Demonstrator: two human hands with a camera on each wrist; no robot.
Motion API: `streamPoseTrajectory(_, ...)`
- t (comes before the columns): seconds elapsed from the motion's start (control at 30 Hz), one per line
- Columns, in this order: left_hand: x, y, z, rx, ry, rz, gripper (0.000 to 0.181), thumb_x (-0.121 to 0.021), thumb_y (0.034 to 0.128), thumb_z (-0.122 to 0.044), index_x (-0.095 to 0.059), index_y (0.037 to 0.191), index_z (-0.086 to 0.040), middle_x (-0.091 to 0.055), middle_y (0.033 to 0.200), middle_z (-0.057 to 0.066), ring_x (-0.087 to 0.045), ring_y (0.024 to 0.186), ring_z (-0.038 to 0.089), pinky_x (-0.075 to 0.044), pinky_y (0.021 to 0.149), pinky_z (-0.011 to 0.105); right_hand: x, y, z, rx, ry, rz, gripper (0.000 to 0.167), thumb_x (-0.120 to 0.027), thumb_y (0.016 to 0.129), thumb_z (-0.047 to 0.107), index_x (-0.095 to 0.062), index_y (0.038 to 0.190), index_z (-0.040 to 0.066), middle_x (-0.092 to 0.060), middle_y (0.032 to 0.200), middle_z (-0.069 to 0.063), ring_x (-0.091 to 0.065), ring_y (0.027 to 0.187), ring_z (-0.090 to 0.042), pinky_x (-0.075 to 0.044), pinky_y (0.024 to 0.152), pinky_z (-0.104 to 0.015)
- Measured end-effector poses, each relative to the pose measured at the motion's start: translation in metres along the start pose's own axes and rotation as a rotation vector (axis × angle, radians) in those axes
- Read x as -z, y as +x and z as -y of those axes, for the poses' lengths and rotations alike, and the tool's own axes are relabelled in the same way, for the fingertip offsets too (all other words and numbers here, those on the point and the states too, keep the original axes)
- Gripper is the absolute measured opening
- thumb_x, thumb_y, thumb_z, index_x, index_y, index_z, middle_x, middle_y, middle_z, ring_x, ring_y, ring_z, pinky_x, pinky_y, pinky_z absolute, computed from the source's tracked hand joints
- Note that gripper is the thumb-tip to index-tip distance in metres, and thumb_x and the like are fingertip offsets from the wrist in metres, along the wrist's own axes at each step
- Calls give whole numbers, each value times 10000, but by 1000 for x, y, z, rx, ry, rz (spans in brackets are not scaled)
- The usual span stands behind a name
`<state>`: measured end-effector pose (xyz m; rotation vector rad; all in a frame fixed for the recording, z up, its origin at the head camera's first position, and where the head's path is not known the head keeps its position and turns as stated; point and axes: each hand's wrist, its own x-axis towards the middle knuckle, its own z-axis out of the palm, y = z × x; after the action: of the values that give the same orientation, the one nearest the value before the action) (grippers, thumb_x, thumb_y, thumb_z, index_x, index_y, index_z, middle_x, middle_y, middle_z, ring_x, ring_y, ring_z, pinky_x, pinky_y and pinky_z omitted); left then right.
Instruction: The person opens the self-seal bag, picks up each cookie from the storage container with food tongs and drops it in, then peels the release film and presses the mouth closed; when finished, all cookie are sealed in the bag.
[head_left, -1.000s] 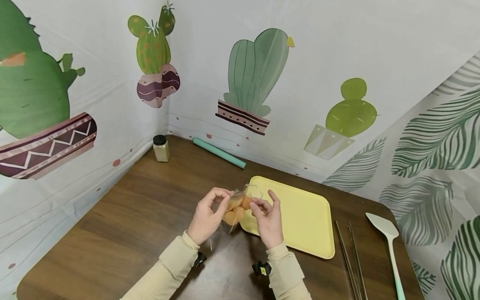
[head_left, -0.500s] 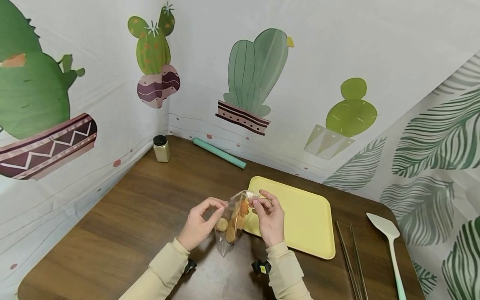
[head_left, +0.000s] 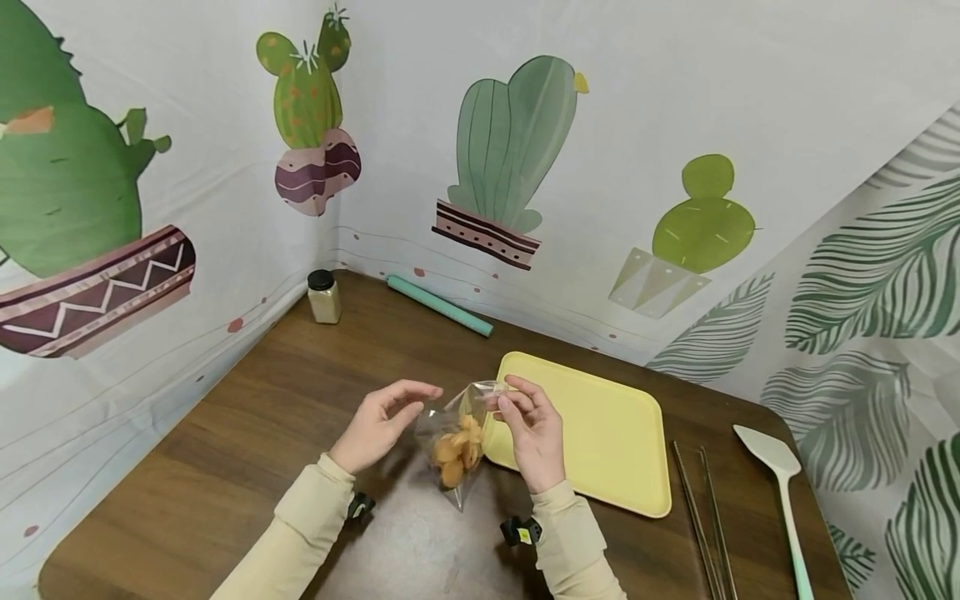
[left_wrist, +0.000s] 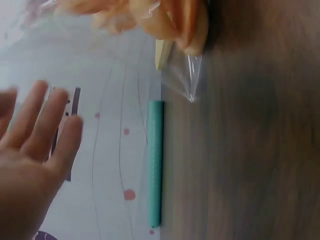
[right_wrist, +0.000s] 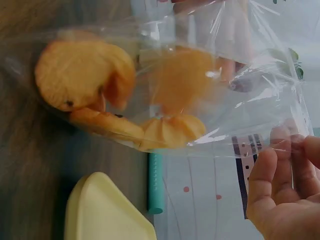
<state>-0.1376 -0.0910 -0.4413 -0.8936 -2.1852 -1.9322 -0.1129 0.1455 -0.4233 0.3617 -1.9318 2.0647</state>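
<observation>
the right hand [head_left: 534,433] has its grip pinched on the upper edge of a clear, crinkled plastic bag [head_left: 457,404]; golden-brown round and fluted biscuits [head_left: 452,458] sit low inside it, hanging between both hands. the left hand [head_left: 381,423] has its grip loosely parted, thumb away from bent fingers, just beside the bag and holding nothing.

under both grips spreads a dark brown wood-grain desk [head_left: 225,450] with rounded corners, paler with glare nearest the person. just right of the right grip lies a yellow rectangular tray [head_left: 592,425]; farther right, two thin metal rods [head_left: 705,521] and a white flat-bladed spatula [head_left: 772,462] with a mint handle. beyond the grips lie a turquoise rod [head_left: 438,306] and, farther left, a pale-filled jar [head_left: 324,300] with a black lid. behind everything hangs white fabric [head_left: 637,83] printed with potted cacti and striped leaves, creased in places.
</observation>
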Motion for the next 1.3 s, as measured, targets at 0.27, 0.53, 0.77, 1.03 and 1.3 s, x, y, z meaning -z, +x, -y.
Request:
streamPoseTrajectory(0.27, 1, 1, 4, 90, 14, 193, 399, -697, 914, -136, -621, 1305, -132, -621, 1298, 3, -527, 1245, 167, -413, 1038, 390, -2, 3, 1, 29, -27, 60, 291, -574, 974, 34, -539, 1252, -46, -674, 973, -273, -678, 871, -171, -554, 778, -423)
streamPoseTrajectory(0.53, -15, 5, 3, 82, 52, 94, 329, -735, 879, -220, -695, 1204, -188, -674, 1198, -47, -578, 1184, 150, -432, 1020, 402, -2, 2, 2, -2, -29, 50, 287, -572, 982, 63, -548, 1258, -13, -675, 1014, -268, -662, 906, -177, -536, 820, -340)
streamPoseTrajectory(0.77, -24, 8, 3, 14, 83, -5, 193, -728, 887, -177, -749, 1079, -164, -707, 1083, -55, -634, 1079, 150, -481, 953, 326, -3, 0, 1, -12, -22, 81, 301, -577, 981, 72, -538, 1273, 8, -667, 1073, -260, -652, 1005, -216, -497, 931, -315)
streamPoseTrajectory(1.03, -24, 12, -9, -7, 83, -116, 137, -679, 899, -12, -726, 1027, -6, -718, 1040, 97, -657, 1011, 203, -507, 896, 302, -11, -5, 15, -1, -113, -8, 242, -615, 924, -46, -469, 1101, -124, -567, 1208, -280, -573, 1062, -356, -478, 868, -323)
streamPoseTrajectory(1.3, -17, 15, -41, -10, 119, -166, 90, -642, 920, 9, -698, 990, 16, -716, 963, 140, -660, 929, 186, -513, 815, 260, -19, -16, 27, 26, -443, 41, 318, -748, 865, 110, -435, 861, 55, -434, 1217, -200, -441, 1149, -260, -373, 842, -446)
